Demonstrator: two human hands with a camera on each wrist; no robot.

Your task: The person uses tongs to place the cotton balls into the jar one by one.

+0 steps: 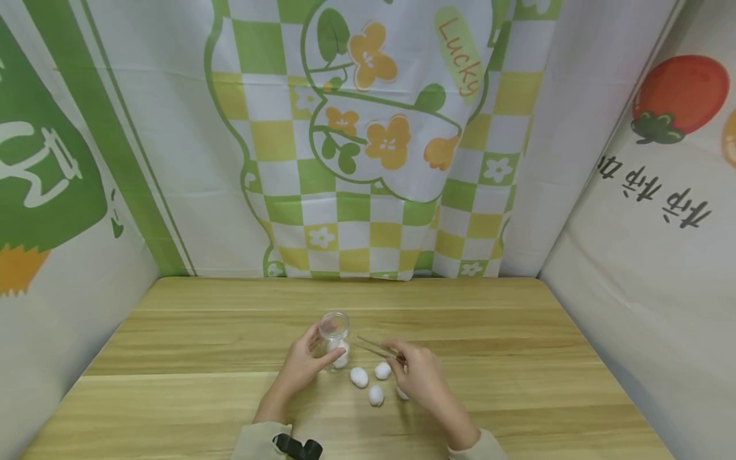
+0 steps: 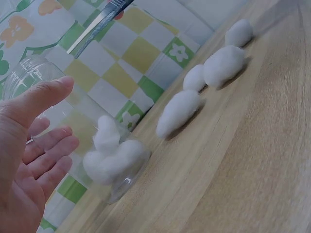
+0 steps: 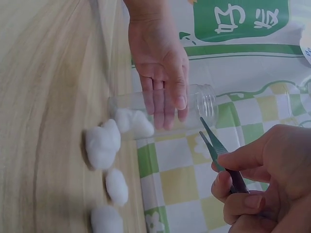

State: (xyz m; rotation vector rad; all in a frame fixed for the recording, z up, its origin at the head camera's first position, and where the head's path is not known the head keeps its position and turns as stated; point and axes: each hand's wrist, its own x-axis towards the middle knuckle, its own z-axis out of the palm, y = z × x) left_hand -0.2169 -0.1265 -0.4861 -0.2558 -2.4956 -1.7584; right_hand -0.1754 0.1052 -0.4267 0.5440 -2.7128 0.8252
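Note:
My left hand (image 1: 301, 363) grips a clear, open-topped jar (image 1: 332, 329) that stands upright on the table, thumb on the near side and fingers around the back. White cotton balls (image 2: 119, 160) lie in the bottom of the jar. My right hand (image 1: 421, 374) pinches a pair of metal tweezers (image 3: 214, 141) between thumb and fingers. Their tips point toward the upper part of the jar, spread apart with nothing between them. Several loose cotton balls (image 1: 359, 377) sit on the table between the hands, one partly hidden by the right hand.
The wooden table (image 1: 230, 332) runs back to a checked green and yellow curtain (image 1: 356, 236). Printed cloth panels hang at both sides. A black strap device (image 1: 298, 446) is on the left sleeve.

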